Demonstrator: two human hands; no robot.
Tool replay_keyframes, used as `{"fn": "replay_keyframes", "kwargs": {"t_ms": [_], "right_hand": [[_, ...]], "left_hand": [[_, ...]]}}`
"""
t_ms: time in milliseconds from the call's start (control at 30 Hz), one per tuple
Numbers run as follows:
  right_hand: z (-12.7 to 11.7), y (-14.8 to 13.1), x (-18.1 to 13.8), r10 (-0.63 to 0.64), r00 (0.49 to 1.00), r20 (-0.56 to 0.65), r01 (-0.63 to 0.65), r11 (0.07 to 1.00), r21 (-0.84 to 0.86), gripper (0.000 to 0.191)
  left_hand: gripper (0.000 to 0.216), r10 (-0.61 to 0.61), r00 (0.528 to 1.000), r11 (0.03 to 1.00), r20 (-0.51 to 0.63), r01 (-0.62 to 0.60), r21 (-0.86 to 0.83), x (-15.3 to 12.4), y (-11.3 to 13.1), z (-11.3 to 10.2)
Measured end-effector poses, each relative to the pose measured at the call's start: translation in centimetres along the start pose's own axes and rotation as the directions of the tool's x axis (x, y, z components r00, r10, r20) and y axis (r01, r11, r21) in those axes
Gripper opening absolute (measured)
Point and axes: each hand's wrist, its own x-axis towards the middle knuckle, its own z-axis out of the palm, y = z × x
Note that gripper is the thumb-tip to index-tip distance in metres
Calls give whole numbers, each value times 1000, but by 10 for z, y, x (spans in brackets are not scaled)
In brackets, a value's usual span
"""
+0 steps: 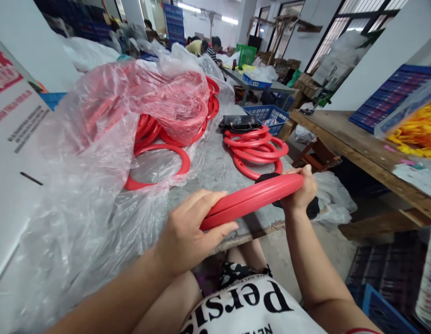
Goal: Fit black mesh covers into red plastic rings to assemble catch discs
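From L to R: the L end of a red ring is being grasped by the L hand, thumb below, fingers over the top; its R end is being gripped by the R hand. It's being held tilted, nearly edge-on, btwn both hands, over the near side of the desk. Prob. a light, fairly stiff plastic piece is being handled; some slipperiness is being suggested by the smooth surface. It's prob. not too fragile, tho the seam may be the weak spot. Opp. sides of the rim, as being used now, are looking best for a hold.

Looks: plain red is being shown, w/ a rounded outer wall. A dark groove is being seen along it, widest nr the L hand, thinning twd the R. The centre opening is being hidden by the angle. Beyond, similar rings are being covered by clear plastic at L; a ring pile is being carried by the desk at R.
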Motion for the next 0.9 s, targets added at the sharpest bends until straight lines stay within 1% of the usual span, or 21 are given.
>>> {"fn": "replay_keyframes", "kwargs": {"t_ms": [67,100,167,200,233,267,300,367,400,433,467,567,633,667,700,733,767,800,833,867,900], "right_hand": [[-2,2,-3,41,998,47,-38,997,-70,56],[-3,-2,-3,27,997,74,-20,994,-103,55],[-2,-21,-5,-85,987,136,103,985,-135,51],[0,-35,-6,-171,968,182,196,972,-128,47],[2,-51,-9,-268,931,248,302,947,-112,44],[4,-66,-13,-361,862,356,419,903,-99,41],[7,-81,-18,-419,772,478,521,848,-99,37],[15,-105,-30,-464,577,672,683,725,-85,33],[19,-112,-36,-467,510,722,742,664,-94,32],[23,-117,-41,-467,472,748,782,613,-110,31],[26,-119,-46,-472,454,756,809,574,-128,32],[32,-115,-51,-506,458,731,829,539,-147,32],[31,-107,-47,-530,466,708,818,564,-116,31],[30,-102,-42,-536,482,694,801,590,-100,31],[27,-96,-36,-538,520,663,770,632,-91,31],[25,-89,-29,-535,583,612,722,686,-88,32],[21,-82,-21,-521,669,531,654,752,-86,34],[18,-75,-12,-494,764,414,570,818,-76,36],[15,-67,-5,-451,844,291,484,874,-50,38],[12,-60,2,-400,898,182,410,912,-15,40],[10,-52,6,-347,933,101,346,938,20,42]], "left_hand": [[30,-19,1000,1000,6,19,14,0,2,0],[29,-26,1000,999,7,25,28,0,4,0],[27,-24,1000,998,15,24,53,0,7,1],[27,-20,999,998,26,19,61,0,9,2],[27,-16,999,998,39,13,66,0,11,2],[27,-12,999,998,52,8,70,0,13,3],[27,-11,998,997,65,6,73,0,15,3],[24,-16,996,997,85,9,80,-1,20,3],[22,-17,995,996,94,9,85,-1,22,3],[20,-17,995,996,100,8,90,-2,24,3],[18,-15,994,995,106,4,96,-3,25,3],[19,2,994,993,114,-16,118,-3,28,3],[22,15,993,991,113,-30,131,-2,27,5],[24,26,994,990,110,-41,134,-1,25,6],[28,35,994,990,103,-48,133,0,23,7],[32,40,995,991,89,-51,128,1,20,7],[36,40,997,992,66,-47,120,1,17,7],[39,33,999,993,39,-37,111,1,13,6],[41,23,1000,995,10,-24,102,1,10,4],[42,15,1000,996,-17,-13,91,1,6,2],[41,12,999,997,-39,-9,78,1,3,-1]]}}
